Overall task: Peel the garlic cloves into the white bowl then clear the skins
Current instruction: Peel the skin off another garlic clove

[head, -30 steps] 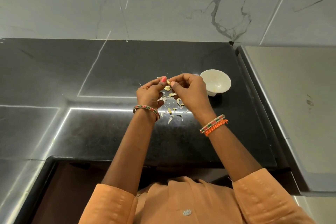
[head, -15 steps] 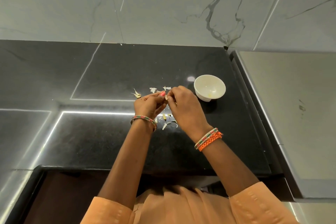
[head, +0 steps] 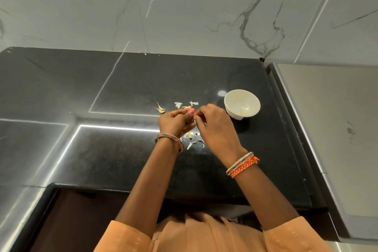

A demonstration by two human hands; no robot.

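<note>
both hands, left hand (head: 177, 121) and right hand (head: 212, 122), pinch together on what seems a garlic clove; white bowl (head: 242, 104) just right, right hand nearer.

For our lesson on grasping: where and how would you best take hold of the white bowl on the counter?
Grip the white bowl by its rim, probably from the right, away from the right hand working beside it. It stands upright and open, its flaring rim clear all round, and the narrow base offers less hold.

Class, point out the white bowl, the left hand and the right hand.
white bowl (head: 231, 96): head view, left rim.
left hand (head: 173, 122): head view, back of hand.
right hand (head: 216, 127): head view, back of hand.
</note>
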